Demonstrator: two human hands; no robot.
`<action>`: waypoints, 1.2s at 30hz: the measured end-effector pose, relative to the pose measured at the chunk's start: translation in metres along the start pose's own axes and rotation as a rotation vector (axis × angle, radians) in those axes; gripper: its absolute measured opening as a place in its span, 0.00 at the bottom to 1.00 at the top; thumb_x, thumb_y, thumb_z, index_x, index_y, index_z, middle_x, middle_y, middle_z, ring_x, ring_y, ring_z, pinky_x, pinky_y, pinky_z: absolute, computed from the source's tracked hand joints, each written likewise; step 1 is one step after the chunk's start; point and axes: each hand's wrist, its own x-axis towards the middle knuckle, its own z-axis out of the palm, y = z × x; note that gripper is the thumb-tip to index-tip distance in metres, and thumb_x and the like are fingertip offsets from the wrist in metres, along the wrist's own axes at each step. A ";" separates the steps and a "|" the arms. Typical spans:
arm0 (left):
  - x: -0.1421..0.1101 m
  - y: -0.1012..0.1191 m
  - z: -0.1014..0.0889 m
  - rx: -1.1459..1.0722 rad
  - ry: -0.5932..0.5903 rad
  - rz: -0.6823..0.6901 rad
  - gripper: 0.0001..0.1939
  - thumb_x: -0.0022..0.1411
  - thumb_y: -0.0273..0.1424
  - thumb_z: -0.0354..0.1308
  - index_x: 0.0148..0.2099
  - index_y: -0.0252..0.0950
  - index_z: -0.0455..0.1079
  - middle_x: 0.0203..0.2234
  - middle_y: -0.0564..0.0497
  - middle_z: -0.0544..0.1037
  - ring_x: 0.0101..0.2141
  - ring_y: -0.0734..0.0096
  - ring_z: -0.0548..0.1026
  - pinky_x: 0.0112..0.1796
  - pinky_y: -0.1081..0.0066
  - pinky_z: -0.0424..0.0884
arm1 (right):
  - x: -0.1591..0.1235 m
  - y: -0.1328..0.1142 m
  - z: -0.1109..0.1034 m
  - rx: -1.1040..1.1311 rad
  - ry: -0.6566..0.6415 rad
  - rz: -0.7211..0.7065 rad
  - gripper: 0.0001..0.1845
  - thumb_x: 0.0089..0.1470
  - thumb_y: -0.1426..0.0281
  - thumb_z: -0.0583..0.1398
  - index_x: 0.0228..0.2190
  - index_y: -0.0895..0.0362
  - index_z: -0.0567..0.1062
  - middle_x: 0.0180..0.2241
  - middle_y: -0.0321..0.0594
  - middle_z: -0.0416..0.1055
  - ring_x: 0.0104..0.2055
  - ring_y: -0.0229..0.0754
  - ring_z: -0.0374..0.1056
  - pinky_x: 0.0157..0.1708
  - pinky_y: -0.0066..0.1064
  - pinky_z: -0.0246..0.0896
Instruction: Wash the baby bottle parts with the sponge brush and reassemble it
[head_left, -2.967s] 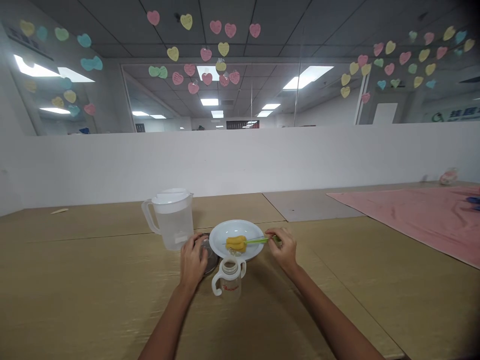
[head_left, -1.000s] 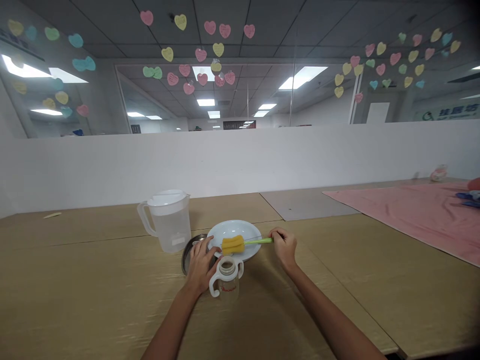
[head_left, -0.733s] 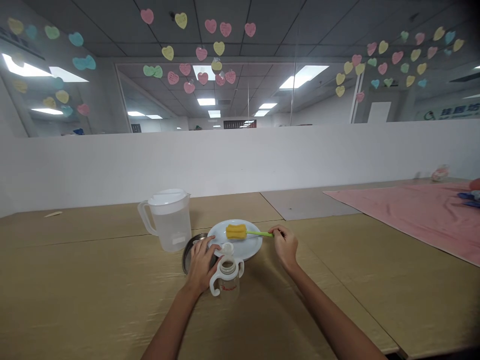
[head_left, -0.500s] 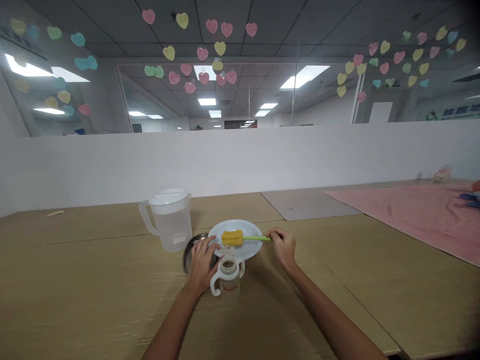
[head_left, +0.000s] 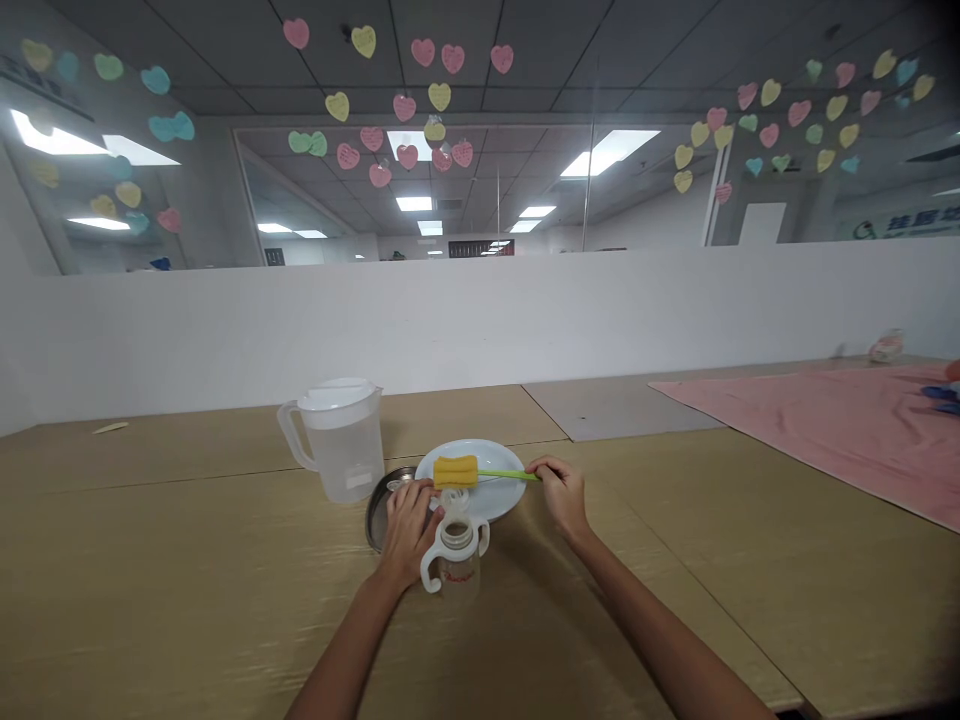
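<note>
My right hand [head_left: 561, 495] grips the green handle of a bottle brush [head_left: 456, 472]. Its yellow sponge head is level above the white oval plate [head_left: 499, 502], close to the fingertips of my left hand [head_left: 411, 520]. Between the left thumb and fingers is a small clear, ring-like bottle part [head_left: 454, 499], its exact kind too small to make out. Just in front stands an uncapped clear baby bottle [head_left: 459, 572] with white side handles, upright and beside the left thumb. A round metal dish [head_left: 375, 515] lies partly hidden behind the left hand.
A translucent lidded pitcher [head_left: 345, 455] stands behind the metal dish, its handle facing left. On the right, a pink cloth [head_left: 817, 420] covers part of the table, with a blue item [head_left: 941, 395] at its edge. A low white wall [head_left: 465, 325] borders the table's back.
The brush has shifted slightly left with my right hand, its sponge nearer my left fingers. My left fingers have drawn in a little, and the clear part now looks rounder.
</note>
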 end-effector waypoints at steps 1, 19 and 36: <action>0.000 0.000 0.000 -0.009 -0.001 -0.002 0.16 0.64 0.39 0.39 0.42 0.39 0.64 0.46 0.47 0.69 0.49 0.61 0.62 0.48 0.58 0.56 | 0.000 0.000 0.000 0.005 -0.001 0.002 0.12 0.38 0.69 0.52 0.15 0.57 0.73 0.20 0.39 0.71 0.28 0.42 0.65 0.31 0.29 0.56; 0.001 0.001 -0.005 -0.113 0.268 -0.088 0.13 0.62 0.39 0.44 0.38 0.37 0.63 0.35 0.48 0.72 0.38 0.64 0.69 0.42 0.65 0.62 | -0.001 -0.004 0.002 0.034 -0.020 0.040 0.13 0.37 0.68 0.52 0.15 0.58 0.73 0.19 0.39 0.70 0.25 0.40 0.63 0.26 0.28 0.54; 0.007 -0.017 -0.012 0.086 -0.030 -0.346 0.10 0.48 0.31 0.53 0.20 0.37 0.57 0.19 0.54 0.67 0.28 0.69 0.66 0.30 0.72 0.59 | 0.007 0.006 -0.002 -0.026 0.194 0.081 0.14 0.38 0.65 0.51 0.14 0.58 0.72 0.15 0.39 0.67 0.22 0.41 0.62 0.21 0.29 0.52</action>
